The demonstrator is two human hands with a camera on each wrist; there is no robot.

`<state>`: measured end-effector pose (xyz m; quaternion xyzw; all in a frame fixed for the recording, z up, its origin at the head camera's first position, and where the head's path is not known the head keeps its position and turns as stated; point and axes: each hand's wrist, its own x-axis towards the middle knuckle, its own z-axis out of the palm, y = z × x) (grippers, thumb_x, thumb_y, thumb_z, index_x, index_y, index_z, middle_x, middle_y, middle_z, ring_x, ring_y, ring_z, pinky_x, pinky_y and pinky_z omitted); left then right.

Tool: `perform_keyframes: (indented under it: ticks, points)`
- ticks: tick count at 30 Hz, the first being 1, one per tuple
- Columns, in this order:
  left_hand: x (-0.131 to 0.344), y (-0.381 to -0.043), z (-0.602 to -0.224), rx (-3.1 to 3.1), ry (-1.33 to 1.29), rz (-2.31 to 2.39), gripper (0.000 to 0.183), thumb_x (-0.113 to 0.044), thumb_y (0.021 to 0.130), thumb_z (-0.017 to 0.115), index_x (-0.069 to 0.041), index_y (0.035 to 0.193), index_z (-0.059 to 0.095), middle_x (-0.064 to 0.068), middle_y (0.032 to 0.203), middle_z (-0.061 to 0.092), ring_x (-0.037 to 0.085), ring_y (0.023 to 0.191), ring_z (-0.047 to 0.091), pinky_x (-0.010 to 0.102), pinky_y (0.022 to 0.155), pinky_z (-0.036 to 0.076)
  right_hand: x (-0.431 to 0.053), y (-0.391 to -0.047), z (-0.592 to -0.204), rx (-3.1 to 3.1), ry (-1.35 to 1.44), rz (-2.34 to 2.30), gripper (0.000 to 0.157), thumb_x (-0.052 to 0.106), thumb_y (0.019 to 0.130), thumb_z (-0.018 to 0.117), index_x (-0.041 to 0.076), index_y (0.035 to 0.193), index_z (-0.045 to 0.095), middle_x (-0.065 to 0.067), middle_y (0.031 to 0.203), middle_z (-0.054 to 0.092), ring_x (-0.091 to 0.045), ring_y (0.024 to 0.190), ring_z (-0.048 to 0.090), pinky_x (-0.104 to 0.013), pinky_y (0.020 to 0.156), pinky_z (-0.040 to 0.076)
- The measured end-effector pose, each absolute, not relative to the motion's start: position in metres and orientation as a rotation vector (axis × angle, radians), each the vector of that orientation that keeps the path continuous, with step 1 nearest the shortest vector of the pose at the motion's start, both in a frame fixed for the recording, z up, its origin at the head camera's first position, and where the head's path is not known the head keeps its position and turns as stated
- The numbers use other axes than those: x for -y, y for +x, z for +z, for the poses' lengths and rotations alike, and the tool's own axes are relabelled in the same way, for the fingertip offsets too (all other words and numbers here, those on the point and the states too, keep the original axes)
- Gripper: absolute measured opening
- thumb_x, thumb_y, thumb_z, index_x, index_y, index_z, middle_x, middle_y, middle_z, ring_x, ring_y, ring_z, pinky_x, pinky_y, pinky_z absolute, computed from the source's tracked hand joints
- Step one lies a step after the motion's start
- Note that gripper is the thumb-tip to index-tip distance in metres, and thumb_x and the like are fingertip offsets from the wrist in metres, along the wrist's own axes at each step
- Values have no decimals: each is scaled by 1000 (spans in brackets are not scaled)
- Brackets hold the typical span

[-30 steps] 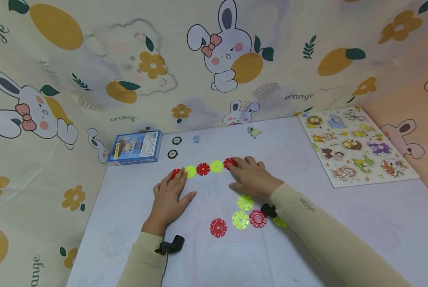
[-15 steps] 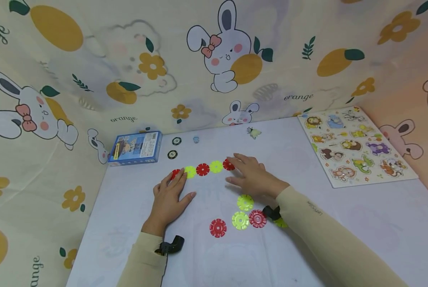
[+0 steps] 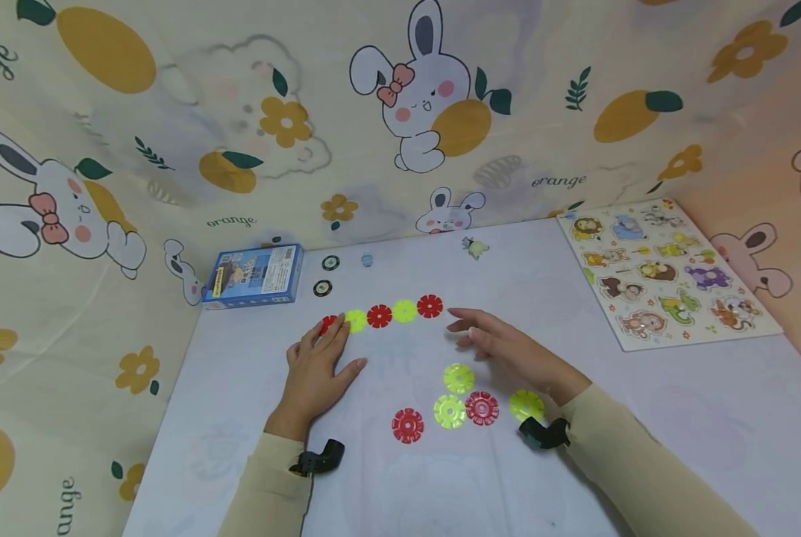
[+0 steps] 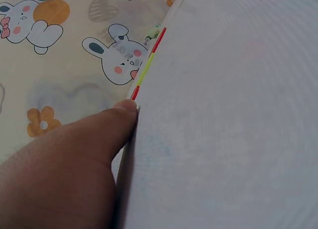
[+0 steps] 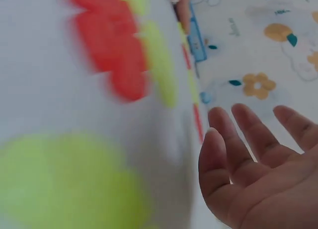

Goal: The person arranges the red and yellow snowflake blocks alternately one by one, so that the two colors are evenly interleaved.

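Observation:
Notched plastic discs, red and yellow-green by turns, form a row across the table. At the row's left end, my left hand [image 3: 316,380] rests its extended fingertips on a red disc [image 3: 327,324], partly covering it, and the neighbouring yellow-green disc [image 3: 356,321]. A red disc [image 3: 379,316] and a yellow-green disc [image 3: 404,311] follow, then the right-end red disc [image 3: 430,306]. Just right of that end is my right hand [image 3: 508,347], holding nothing, its fingers loosely bent. The right wrist view shows the same empty palm and fingers [image 5: 251,149].
Loose discs lie nearer me: a red one [image 3: 408,426], a ridged red one [image 3: 482,408] and several yellow-green ones [image 3: 450,412]. Behind the row are a blue box [image 3: 253,276], two black round pieces [image 3: 323,288] and a small green figure [image 3: 476,247]. An animal puzzle board [image 3: 669,276] lies right.
My right hand has lifted off the right-end red disc and drawn back to the right, uncovering it and a loose yellow-green disc. The left hand has stayed put.

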<state>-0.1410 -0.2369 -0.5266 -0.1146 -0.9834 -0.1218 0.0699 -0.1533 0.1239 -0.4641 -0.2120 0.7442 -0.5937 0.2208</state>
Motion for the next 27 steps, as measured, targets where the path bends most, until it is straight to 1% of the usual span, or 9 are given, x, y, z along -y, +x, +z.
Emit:
perform_keyframes:
  ticks: [3, 6, 8, 10, 12, 14, 20, 24, 27]
  points:
    - [238, -141, -528, 2952, -343, -367, 81, -70, 85, 46, -23, 150, 35, -6, 156, 24, 27, 141, 14, 56, 100, 16, -129, -147, -475, -2109, -581, -1531, 57, 38, 94, 59, 31, 146, 37, -4, 136, 49, -25, 119, 48, -48, 95, 41]
    - [238, -141, -528, 2948, -342, -368, 81, -70, 85, 46, -24, 150, 35, -7, 156, 24, 27, 141, 15, 56, 100, 16, -130, -142, -481, -2200, -578, -1382, 66, 39, 85, 72, 26, 143, 44, 2, 130, 51, -19, 115, 47, -41, 94, 42]
    - [238, -141, -528, 2950, -343, -370, 81, -71, 85, 46, -24, 150, 34, -7, 156, 23, 27, 141, 14, 55, 100, 16, -128, -139, -484, -2268, -590, -1286, 64, 36, 80, 78, 24, 137, 51, 4, 124, 51, -17, 111, 47, -37, 93, 43]
    - [238, -142, -528, 2956, -341, -365, 81, -71, 85, 45, -24, 150, 34, -7, 156, 23, 27, 141, 14, 55, 101, 16, -124, -137, -486, -2354, -621, -1188, 56, 31, 79, 80, 22, 130, 58, 5, 118, 50, -14, 107, 47, -33, 90, 45]
    - [238, -142, -528, 2960, -343, -364, 81, -71, 85, 45, -25, 150, 33, -8, 156, 22, 27, 141, 14, 55, 100, 16, -120, -136, -486, -2440, -657, -1099, 48, 28, 79, 80, 21, 123, 61, 6, 113, 49, -12, 105, 46, -31, 88, 46]
    - [238, -142, -528, 2960, -344, -363, 81, -71, 85, 44, -25, 150, 33, -8, 156, 22, 27, 141, 14, 55, 100, 16, -117, -136, -486, -2490, -661, -1050, 43, 24, 79, 81, 21, 117, 61, 7, 109, 50, -11, 102, 46, -30, 86, 47]
    - [237, -141, -527, 2966, -336, -376, 81, -71, 85, 45, -25, 150, 33, -7, 156, 23, 27, 141, 14, 56, 100, 16, -112, -145, -475, -2401, -486, -1175, 25, 21, 84, 76, 26, 102, 59, 1, 90, 57, -19, 85, 54, -32, 70, 50]
    - [237, -141, -527, 2967, -336, -376, 81, -71, 85, 45, -25, 150, 33, -7, 156, 23, 28, 141, 14, 57, 100, 16, -114, -165, -467, -2397, -351, -1298, 17, 24, 88, 72, 24, 102, 61, -5, 90, 57, -23, 77, 58, -34, 65, 52]
    - [237, -141, -527, 2962, -339, -373, 81, -71, 85, 45, -25, 150, 34, -7, 156, 23, 27, 141, 14, 56, 100, 17, -118, -182, -467, -2450, -246, -1335, 18, 24, 90, 69, 21, 106, 61, -8, 90, 56, -24, 74, 61, -35, 66, 52]
